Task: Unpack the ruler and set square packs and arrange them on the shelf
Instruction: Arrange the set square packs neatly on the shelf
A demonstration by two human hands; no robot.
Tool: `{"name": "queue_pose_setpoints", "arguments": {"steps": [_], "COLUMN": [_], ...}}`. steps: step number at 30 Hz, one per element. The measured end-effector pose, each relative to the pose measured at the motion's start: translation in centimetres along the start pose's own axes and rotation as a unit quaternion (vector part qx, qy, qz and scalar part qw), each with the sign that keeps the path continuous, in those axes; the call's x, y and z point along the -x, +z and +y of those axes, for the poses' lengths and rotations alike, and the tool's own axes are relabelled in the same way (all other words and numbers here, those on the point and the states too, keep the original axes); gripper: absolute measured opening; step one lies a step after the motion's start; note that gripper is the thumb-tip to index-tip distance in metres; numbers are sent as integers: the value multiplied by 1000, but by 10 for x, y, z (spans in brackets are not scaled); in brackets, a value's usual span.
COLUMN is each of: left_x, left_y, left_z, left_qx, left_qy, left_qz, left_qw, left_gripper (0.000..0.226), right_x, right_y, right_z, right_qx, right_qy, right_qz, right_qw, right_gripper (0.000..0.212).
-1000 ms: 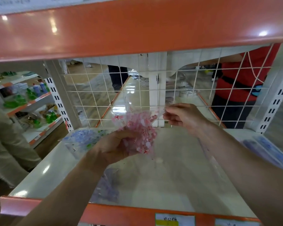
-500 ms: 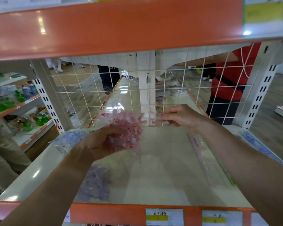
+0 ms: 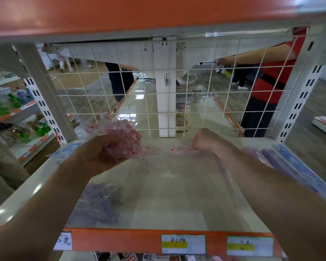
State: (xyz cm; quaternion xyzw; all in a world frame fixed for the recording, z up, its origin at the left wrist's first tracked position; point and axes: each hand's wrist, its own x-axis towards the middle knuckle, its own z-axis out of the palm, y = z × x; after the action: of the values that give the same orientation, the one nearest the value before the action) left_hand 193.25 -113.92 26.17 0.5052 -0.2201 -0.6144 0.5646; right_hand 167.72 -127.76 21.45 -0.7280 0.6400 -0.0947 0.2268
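Head view: left grip point(image 3: 99, 157) clutched a seemingly light, slippery pink pack bundle point(image 3: 120, 137) centre-left; right grip point(image 3: 205, 141) pinched 1 pack point(image 3: 179, 150) by its edge.

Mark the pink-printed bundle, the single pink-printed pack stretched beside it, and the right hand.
pink-printed bundle point(image 3: 124, 137): head view, middle of the crumpled wrap.
single pink-printed pack point(image 3: 179, 150): head view, printed edge near the pinch.
right hand point(image 3: 205, 141): head view, the knuckles.

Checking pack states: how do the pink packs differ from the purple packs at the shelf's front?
The pink packs are gripped in the left hand, with one pinched by the right hand; the purple packs lie untouched on the shelf. The pink ones are raised towards the back, the purple ones lie flat near the front edge. Both are clear printed plastic.
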Motion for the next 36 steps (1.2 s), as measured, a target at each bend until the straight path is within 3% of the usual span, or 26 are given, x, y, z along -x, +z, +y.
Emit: {"name": "queue_pose_setpoints", "arguments": {"steps": [3, 5, 9, 13, 20, 27, 31, 36], "left_x": [-2, -3, -5, -8, -14, -12, -7, 0], "left_y": [1, 0, 2, 4, 4, 1, 0, 2], "left_z": [0, 1, 2, 2, 0, 0, 0, -5], "left_qx": [-6, -12, -15, -18, -22, -13, -1, 8], "left_qy": [3, 5, 3, 0, 1, -6, -19, -28], "left_qz": [-2, -2, 2, -5, -3, -2, 10, -7], "left_qw": [1000, 1000, 1000, 1000, 1000, 1000, 1000, 1000], "left_gripper": [48, 49, 51, 52, 21, 29, 24, 14], "right_x": [-1, -3, 0, 6, 1, 3, 16, 19], "right_y": [-2, -5, -1, 12, 13, 18, 31, 53], "right_z": [-4, -9, -22, -22, -14, -17, -44, -62], "right_qx": [62, 56, 64, 140, 148, 166, 122, 227], "right_qy": [-8, -38, -89, -128, -127, -139, -232, -255], "right_qz": [25, 30, -51, -67, -26, -13, -10, -51], "right_qw": [998, 997, 993, 979, 980, 976, 965, 939], "right_gripper": [10, 22, 39, 34, 29, 25, 37, 45]}}
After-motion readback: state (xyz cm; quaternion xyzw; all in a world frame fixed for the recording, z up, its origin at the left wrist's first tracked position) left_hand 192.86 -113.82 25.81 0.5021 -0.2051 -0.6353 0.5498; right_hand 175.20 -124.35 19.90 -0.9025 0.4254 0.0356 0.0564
